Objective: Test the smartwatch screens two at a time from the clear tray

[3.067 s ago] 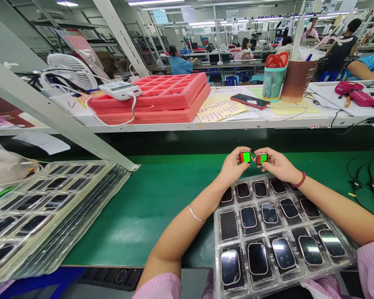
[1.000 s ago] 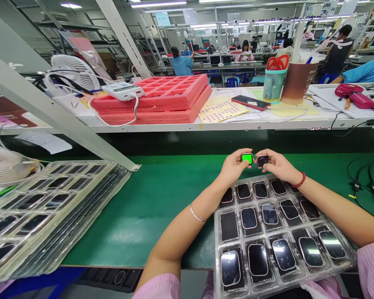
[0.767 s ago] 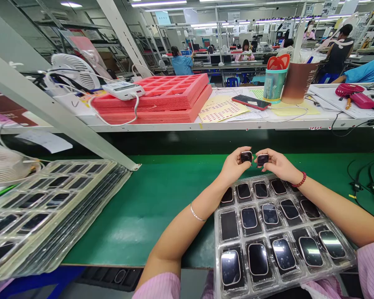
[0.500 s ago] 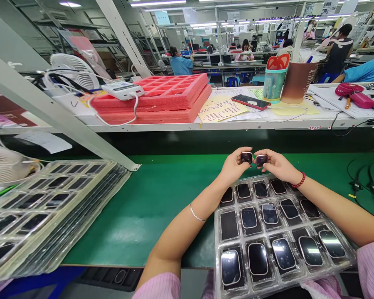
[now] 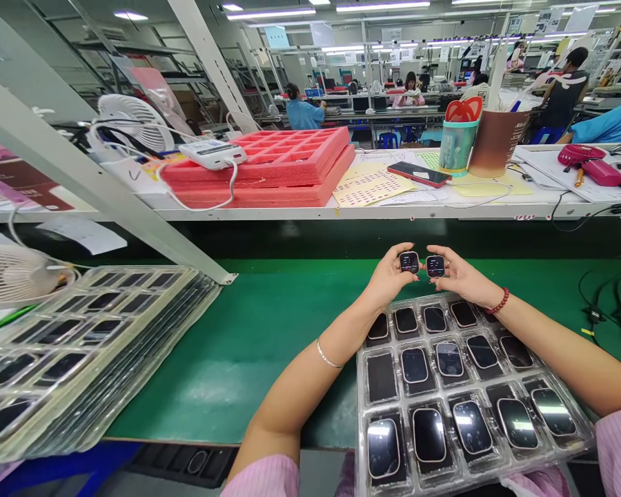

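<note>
My left hand [image 5: 392, 271] grips a smartwatch body [image 5: 408, 262] by its edges, thumb below and fingers above. Beside it, my right hand [image 5: 458, 275] pinches a second smartwatch body [image 5: 435, 266] the same way. Both screens face me and show small light markings. Below my wrists lies a clear plastic tray [image 5: 403, 406], tilted, its near end over my lap. Most of its pockets hold a dark-screened watch, such as the watch [image 5: 429, 435] in the near row. One pocket [image 5: 381, 376] at the left of the middle row has only a dark lining.
At left stands a stack of similar filled trays [image 5: 150, 345] on the green bench [image 5: 259, 345]. A white shelf above carries red foam trays [image 5: 300, 186], a phone [image 5: 419, 174], a teal cup [image 5: 458, 145] and a brown cup [image 5: 497, 148]. Black cables [image 5: 595, 314] lie at right.
Both watch screens have gone from dark to showing light markings. My right hand has opened its fingers slightly around its watch. The whole view has shifted a little.
</note>
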